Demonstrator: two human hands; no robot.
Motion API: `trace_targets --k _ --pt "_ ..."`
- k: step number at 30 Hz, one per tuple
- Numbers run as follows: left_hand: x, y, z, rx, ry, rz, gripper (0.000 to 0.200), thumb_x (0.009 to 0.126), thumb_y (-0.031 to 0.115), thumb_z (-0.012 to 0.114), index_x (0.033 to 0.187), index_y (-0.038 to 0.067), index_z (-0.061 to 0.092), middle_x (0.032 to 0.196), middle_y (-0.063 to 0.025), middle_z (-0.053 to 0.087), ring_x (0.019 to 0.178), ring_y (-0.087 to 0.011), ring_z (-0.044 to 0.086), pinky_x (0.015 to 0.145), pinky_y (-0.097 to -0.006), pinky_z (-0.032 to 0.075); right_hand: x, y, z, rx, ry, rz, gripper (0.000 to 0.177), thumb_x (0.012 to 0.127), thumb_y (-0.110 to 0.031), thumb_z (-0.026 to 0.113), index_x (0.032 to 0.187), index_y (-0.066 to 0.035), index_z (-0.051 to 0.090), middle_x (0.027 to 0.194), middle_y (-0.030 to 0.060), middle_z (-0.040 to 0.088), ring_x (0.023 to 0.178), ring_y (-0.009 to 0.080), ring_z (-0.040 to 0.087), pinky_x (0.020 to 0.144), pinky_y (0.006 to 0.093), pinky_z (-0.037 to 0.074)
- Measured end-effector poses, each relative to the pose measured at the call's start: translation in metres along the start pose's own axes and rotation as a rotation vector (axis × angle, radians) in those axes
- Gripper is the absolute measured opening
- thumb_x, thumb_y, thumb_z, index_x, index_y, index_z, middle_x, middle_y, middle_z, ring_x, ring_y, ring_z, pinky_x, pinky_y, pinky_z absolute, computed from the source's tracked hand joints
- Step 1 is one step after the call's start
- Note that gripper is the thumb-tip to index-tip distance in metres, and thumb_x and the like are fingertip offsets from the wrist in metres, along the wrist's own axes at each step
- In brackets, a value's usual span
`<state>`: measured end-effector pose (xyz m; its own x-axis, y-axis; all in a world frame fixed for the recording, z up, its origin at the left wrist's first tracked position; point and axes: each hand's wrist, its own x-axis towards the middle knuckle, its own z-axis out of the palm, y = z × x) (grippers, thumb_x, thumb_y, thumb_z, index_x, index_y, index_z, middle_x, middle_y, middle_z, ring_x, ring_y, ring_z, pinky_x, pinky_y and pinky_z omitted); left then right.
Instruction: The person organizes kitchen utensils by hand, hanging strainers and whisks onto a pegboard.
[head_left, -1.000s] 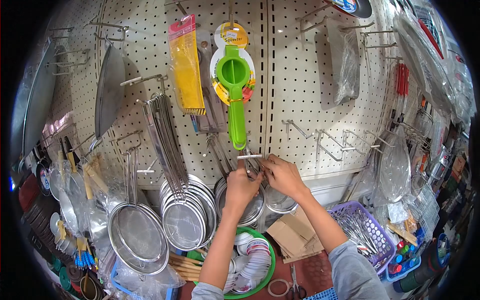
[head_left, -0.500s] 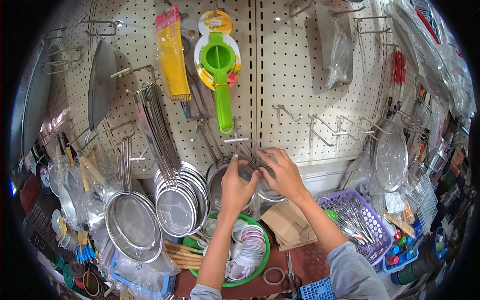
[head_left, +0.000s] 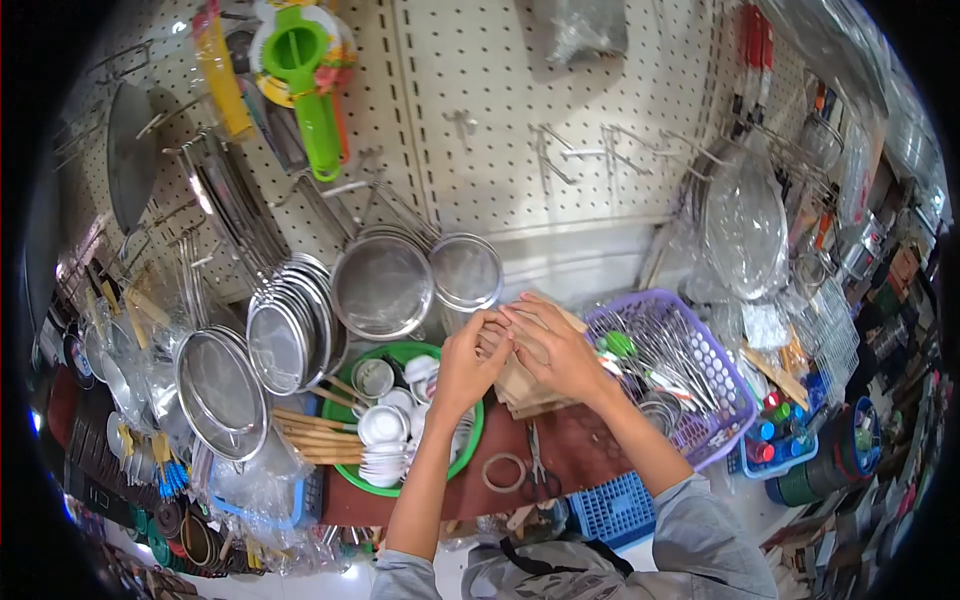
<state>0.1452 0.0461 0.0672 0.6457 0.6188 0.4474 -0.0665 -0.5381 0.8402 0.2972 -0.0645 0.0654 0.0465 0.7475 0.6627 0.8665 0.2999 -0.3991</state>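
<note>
My left hand (head_left: pixel 470 362) and my right hand (head_left: pixel 560 352) meet fingertip to fingertip in front of a stack of brown cardboard or paper (head_left: pixel 520 392). Fingers on both hands are bent and closed. Whatever they hold, if anything, is too small or hidden to name. Just beyond and to the left hang round mesh strainers, a larger one (head_left: pixel 382 287) and a smaller one (head_left: pixel 467 272), by wire handles from a pegboard hook. Neither hand touches them.
A green basin (head_left: pixel 478 425) of white spoons and small bowls stands left of my wrists. The purple basket (head_left: pixel 735 375) on the right holds metal utensils. Scissors (head_left: pixel 540 470) and a tape ring (head_left: pixel 503 472) lie on the brown table. More strainers (head_left: pixel 290 335) hang left.
My hands have come away from the handles of the hanging strainers and moved down in front of the brown stack. The view has tilted down and turned right.
</note>
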Motion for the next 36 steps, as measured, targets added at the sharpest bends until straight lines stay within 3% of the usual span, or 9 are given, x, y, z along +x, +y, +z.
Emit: trace_targets --k 3,6,11,14,17,20,24,29,36 --pt "-0.021 -0.008 0.036 -0.061 -0.100 -0.091 0.019 0.093 0.010 0.072 0.108 0.001 0.066 0.094 -0.0093 0.073 0.076 -0.0133 0.070 0.065 -0.0276 0.054 -0.044 0.010 -0.015 0.001 -0.024 0.045 0.056 0.089 -0.007 0.071 0.144 -0.007 0.058 0.140 0.0151 0.059 0.140 0.0365 0.049 0.114 0.0454 0.044" --pt "-0.041 -0.021 0.074 -0.115 -0.190 -0.033 0.016 0.098 0.010 0.069 0.110 0.002 0.063 0.088 -0.0059 0.071 0.066 -0.0083 0.067 0.058 -0.0228 0.052 -0.095 0.026 -0.023 0.011 -0.007 0.064 0.054 0.088 -0.007 0.071 0.141 -0.004 0.059 0.141 0.0161 0.058 0.137 0.0378 0.052 0.111 0.0447 0.046" --pt "-0.065 -0.026 0.127 -0.070 -0.385 -0.140 0.009 0.100 0.010 0.068 0.106 0.003 0.065 0.088 -0.0039 0.071 0.071 -0.0070 0.067 0.061 -0.0232 0.052 -0.170 0.028 -0.044 0.141 -0.030 0.232 0.054 0.088 -0.005 0.069 0.140 0.000 0.056 0.137 0.0176 0.057 0.130 0.0370 0.056 0.108 0.0427 0.047" --pt "-0.077 -0.038 0.164 -0.099 -0.397 -0.110 0.014 0.096 0.011 0.069 0.105 0.001 0.068 0.091 -0.0071 0.073 0.072 -0.0106 0.067 0.066 -0.0273 0.052 -0.207 0.046 -0.056 0.142 -0.055 0.268 0.058 0.088 -0.006 0.071 0.143 -0.002 0.055 0.143 0.0186 0.054 0.133 0.0370 0.053 0.113 0.0423 0.044" --pt "-0.079 -0.026 0.189 -0.103 -0.501 -0.200 0.014 0.097 0.011 0.069 0.105 0.001 0.069 0.095 -0.0084 0.074 0.078 -0.0137 0.069 0.071 -0.0282 0.053 -0.228 0.042 -0.081 0.113 -0.081 0.397 0.055 0.088 -0.006 0.069 0.142 -0.004 0.058 0.142 0.0175 0.055 0.132 0.0362 0.054 0.114 0.0420 0.044" --pt "-0.084 -0.051 0.226 -0.203 -0.479 -0.072 0.012 0.099 0.008 0.067 0.108 -0.001 0.069 0.096 -0.0029 0.071 0.086 -0.0070 0.065 0.071 -0.0237 0.054 -0.260 0.070 -0.082 0.045 -0.046 0.438 0.052 0.088 -0.005 0.068 0.140 -0.006 0.060 0.139 0.0164 0.057 0.131 0.0357 0.055 0.112 0.0424 0.044" --pt "-0.082 -0.049 0.254 -0.140 -0.507 -0.083 0.015 0.095 0.009 0.069 0.107 0.000 0.072 0.100 -0.0111 0.075 0.093 -0.0187 0.071 0.082 -0.0321 0.054 -0.287 0.108 -0.089 -0.070 0.021 0.479 0.045 0.087 -0.005 0.066 0.133 -0.006 0.065 0.130 0.0162 0.062 0.123 0.0355 0.058 0.105 0.0438 0.049" --pt "-0.074 -0.065 0.292 -0.048 -0.519 -0.032 0.014 0.093 0.010 0.069 0.104 0.001 0.072 0.097 -0.0132 0.076 0.091 -0.0230 0.073 0.081 -0.0332 0.054 -0.312 0.156 -0.086 -0.152 -0.044 0.643 0.041 0.090 -0.007 0.061 0.131 -0.014 0.068 0.128 0.0092 0.064 0.124 0.0340 0.058 0.101 0.0450 0.052" --pt "-0.062 -0.082 0.323 0.156 -0.437 0.015 0.013 0.088 0.009 0.070 0.100 0.004 0.071 0.092 -0.0124 0.074 0.086 -0.0282 0.073 0.078 -0.0374 0.055 -0.313 0.179 -0.078 -0.422 -0.030 0.577 0.043 0.086 -0.011 0.067 0.128 -0.017 0.069 0.124 0.0097 0.064 0.117 0.0322 0.060 0.096 0.0467 0.054"
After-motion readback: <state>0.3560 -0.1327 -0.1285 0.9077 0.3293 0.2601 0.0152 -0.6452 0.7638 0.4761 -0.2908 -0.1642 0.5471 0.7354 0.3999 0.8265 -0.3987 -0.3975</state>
